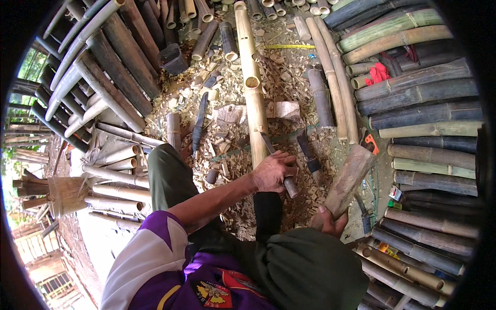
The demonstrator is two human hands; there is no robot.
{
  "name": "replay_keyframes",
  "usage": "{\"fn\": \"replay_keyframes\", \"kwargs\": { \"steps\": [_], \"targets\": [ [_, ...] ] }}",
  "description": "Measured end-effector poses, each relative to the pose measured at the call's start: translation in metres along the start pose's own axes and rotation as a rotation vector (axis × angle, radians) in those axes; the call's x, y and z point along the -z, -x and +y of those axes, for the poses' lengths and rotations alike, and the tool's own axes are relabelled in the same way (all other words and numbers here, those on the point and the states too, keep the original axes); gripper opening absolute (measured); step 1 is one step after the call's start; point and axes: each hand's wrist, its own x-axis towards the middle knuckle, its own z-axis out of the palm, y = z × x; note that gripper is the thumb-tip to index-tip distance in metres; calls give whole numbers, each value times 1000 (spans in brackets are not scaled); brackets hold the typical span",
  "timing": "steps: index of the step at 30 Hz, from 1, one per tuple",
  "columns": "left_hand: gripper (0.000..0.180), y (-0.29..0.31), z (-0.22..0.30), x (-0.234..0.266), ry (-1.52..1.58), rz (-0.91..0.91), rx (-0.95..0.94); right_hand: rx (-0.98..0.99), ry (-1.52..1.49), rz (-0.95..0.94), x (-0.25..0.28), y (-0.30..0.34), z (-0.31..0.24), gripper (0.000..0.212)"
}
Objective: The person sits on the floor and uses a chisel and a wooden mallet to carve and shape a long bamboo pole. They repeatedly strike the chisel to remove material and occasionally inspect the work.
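Fingers [287,160] of my left hand [272,172] were curled tight around a chisel [292,188], its handle end poking out below my grip toward my body. Its blade slanted onto the near part of the bamboo pole [254,111], against the right side of it; whether the edge had bitten in, I couldn't tell. To the right of the pole, my right hand [330,223] held the narrow end of a thick wooden mallet [352,175], thumb laid along it, the heavy end tilted up and away, well apart from the chisel.

The pole ran straight out ahead of me, with a rounded hole [252,82] cut in it beyond the chisel, and crossed a pale wooden block [287,110] lying on the ground. Just right of the pole lay a broad-bladed tool [311,159]; to its left, a dark knife [200,125] and a short bamboo piece [173,130]. Wood chips [227,150] littered the ground on both sides of it. Farther right of the pole were two long pale poles [336,77], then a red cloth [379,73] among stacked bamboo [429,124]. Beyond the knife, left of the pole, sat a black container [173,60].
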Motion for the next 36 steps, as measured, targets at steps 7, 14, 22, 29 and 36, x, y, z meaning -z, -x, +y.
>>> {"fn": "replay_keyframes", "kwargs": {
  "steps": [7,14,22,29,36],
  "targets": [
    [44,-6,-6,-2,113,137,-10,-27,-39,-97,7,-3,-7,73],
    [33,-35,-6,8,176,266,108,495,124,-82,3,-16,-25,50],
    [10,-43,-32,30,322,451,101,634,150,-167,-39,-37,-1,55],
    [29,-94,-54,112,888,545,707,267,-49,-170,-18,-30,-47,61],
    [32,-101,-70,100,790,469,646,125,-126,-168,-12,-35,-39,61]
  ]
}}
